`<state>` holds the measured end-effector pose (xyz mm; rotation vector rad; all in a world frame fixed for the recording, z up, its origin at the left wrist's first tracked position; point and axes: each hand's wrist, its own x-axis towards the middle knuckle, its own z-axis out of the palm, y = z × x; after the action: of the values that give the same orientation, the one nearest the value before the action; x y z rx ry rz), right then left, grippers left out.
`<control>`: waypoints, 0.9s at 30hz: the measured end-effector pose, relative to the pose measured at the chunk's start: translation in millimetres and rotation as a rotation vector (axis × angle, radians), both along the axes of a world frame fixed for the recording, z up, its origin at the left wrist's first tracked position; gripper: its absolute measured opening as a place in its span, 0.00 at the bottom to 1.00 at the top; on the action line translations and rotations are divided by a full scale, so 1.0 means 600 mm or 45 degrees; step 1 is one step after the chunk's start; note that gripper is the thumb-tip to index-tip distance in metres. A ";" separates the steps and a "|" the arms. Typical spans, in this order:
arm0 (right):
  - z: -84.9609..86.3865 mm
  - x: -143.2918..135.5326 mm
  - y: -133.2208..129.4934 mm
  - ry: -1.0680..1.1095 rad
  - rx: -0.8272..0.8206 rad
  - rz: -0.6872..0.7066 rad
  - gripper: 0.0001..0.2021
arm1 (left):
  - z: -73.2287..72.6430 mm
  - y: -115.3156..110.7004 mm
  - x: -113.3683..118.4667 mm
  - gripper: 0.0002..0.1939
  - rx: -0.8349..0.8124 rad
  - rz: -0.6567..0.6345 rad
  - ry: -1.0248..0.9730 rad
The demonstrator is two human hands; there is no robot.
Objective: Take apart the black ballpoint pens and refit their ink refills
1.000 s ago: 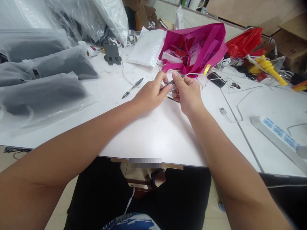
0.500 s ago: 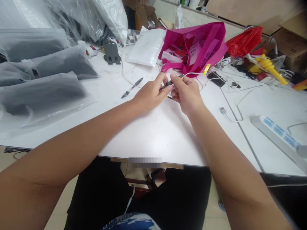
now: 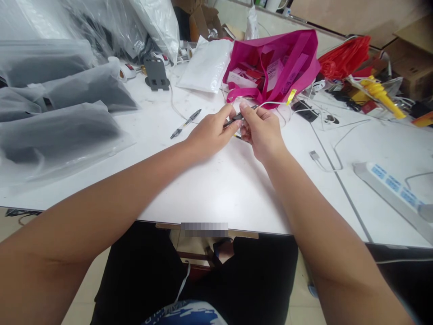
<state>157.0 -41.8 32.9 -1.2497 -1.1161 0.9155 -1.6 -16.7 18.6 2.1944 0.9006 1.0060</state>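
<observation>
Above the white table, my left hand (image 3: 216,131) and my right hand (image 3: 264,128) meet over a slim dark pen (image 3: 233,120). The left thumb and fingers pinch one end of it. My right thumb and fingers are closed around its other end, so that part is mostly hidden. Below the right fingers, a thin dark piece with a yellow spot (image 3: 238,136) is partly covered; I cannot make out what it is. A clear pen with a black grip (image 3: 186,123) lies on the table left of my hands.
A magenta bag (image 3: 306,58) with boxes and papers stands behind my hands, beside a white plastic mailer (image 3: 206,63). A grey phone stand (image 3: 157,74) and frosted bags (image 3: 61,135) occupy the left. On the right lie a USB cable (image 3: 314,155) and a power strip (image 3: 392,185).
Both hands keep their grip on the dark pen, with barely any finger movement. The whole view has shifted very slightly.
</observation>
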 end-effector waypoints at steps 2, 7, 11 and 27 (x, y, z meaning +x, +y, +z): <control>-0.002 0.000 0.002 -0.024 -0.009 -0.024 0.30 | 0.000 0.000 0.000 0.08 0.026 -0.011 0.014; 0.010 -0.003 -0.004 0.034 -0.043 0.040 0.25 | 0.002 0.003 0.000 0.13 0.038 -0.011 -0.005; 0.010 -0.003 -0.006 0.037 -0.031 0.043 0.25 | 0.003 0.002 0.000 0.11 0.015 0.024 -0.014; 0.003 -0.003 -0.003 -0.055 0.004 -0.035 0.27 | 0.003 -0.002 -0.001 0.09 -0.004 0.001 0.035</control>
<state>155.3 -43.6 34.7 -1.2847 -1.1311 0.8693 -2.4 -17.9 20.2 2.2107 0.9149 0.9763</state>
